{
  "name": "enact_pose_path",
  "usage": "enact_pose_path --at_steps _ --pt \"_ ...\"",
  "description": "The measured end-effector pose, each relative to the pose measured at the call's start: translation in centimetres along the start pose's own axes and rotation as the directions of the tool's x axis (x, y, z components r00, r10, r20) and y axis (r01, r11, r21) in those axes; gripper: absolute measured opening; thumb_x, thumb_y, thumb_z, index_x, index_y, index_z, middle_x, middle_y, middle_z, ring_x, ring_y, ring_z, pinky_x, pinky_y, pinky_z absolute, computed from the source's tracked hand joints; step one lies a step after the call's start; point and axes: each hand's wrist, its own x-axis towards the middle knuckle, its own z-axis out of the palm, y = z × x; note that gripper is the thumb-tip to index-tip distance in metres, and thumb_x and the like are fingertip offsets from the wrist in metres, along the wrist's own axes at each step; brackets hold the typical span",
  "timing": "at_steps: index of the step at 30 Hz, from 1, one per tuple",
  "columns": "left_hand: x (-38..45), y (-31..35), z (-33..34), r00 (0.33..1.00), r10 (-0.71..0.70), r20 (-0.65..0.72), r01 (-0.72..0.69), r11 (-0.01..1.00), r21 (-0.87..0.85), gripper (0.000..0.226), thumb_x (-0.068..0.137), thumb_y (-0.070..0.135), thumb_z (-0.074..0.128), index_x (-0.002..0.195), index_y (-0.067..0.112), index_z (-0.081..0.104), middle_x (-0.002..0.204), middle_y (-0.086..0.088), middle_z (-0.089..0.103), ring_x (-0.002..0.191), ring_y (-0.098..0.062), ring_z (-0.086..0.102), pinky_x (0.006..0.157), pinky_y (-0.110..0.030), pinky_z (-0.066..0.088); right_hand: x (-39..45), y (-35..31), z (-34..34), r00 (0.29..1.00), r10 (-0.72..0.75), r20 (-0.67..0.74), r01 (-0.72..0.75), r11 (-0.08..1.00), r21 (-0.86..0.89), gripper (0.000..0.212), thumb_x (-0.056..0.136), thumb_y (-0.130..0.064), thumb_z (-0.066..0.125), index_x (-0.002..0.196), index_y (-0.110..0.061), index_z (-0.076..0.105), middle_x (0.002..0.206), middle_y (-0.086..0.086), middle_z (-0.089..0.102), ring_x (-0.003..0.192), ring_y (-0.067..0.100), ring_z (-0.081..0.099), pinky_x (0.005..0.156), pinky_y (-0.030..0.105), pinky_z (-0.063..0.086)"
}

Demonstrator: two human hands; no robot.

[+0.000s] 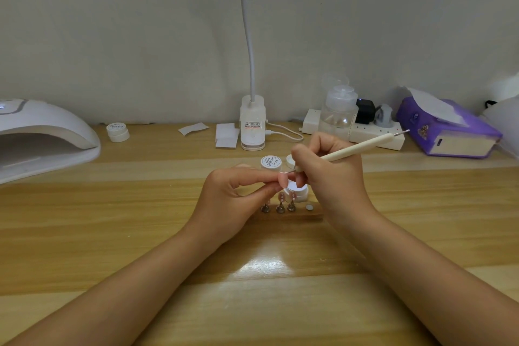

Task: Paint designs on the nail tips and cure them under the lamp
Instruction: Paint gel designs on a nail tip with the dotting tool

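My left hand (233, 194) pinches a small pink nail tip (283, 178) between thumb and forefinger above the table. My right hand (328, 174) grips a cream dotting pen (362, 146), whose thin metal point touches the nail tip. Just below the hands a wooden holder (309, 215) carries three more painted nail tips (282, 199) on metal stands. An open white paint pot (297, 191) sits behind the holder, partly hidden by my fingers. The white curing lamp (42, 137) stands at the far left with its opening facing me.
A closed paint pot (271, 162) and a loose lid (290, 161) lie behind my hands. Two stacked pots (118, 132), paper wipes (224, 135), a clip desk lamp (252, 123), a pump bottle (338, 109), a power strip (373, 132) and a purple tissue pack (446, 129) line the wall.
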Motion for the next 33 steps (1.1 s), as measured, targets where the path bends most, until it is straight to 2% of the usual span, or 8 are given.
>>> enact_pose_path --at_steps 14,33 --pt "0.08 -0.42 0.04 1.0 0.021 -0.005 -0.021 1.0 0.007 0.028 0.071 0.014 0.067 0.099 0.009 0.068 0.086 0.001 0.072 0.083 -0.014 0.068 0.076 -0.041 0.054 -0.05 -0.1 0.07 1.0 -0.002 0.006 0.003 1.0 -0.03 0.047 0.074 0.005 0.057 0.038 -0.022 0.044 0.036 -0.007 0.045 0.038 0.008 0.052 0.044 0.016 0.044" --pt "0.09 -0.56 0.06 0.999 0.043 0.007 -0.043 0.999 0.002 0.028 0.072 0.014 0.067 0.1 0.011 0.067 0.088 0.005 0.072 0.083 -0.015 0.068 0.075 -0.044 0.054 -0.07 -0.05 0.08 1.0 -0.002 0.008 0.002 1.0 -0.017 0.045 0.074 0.005 0.057 0.039 -0.021 0.044 0.036 -0.007 0.045 0.038 0.008 0.053 0.043 0.016 0.045"
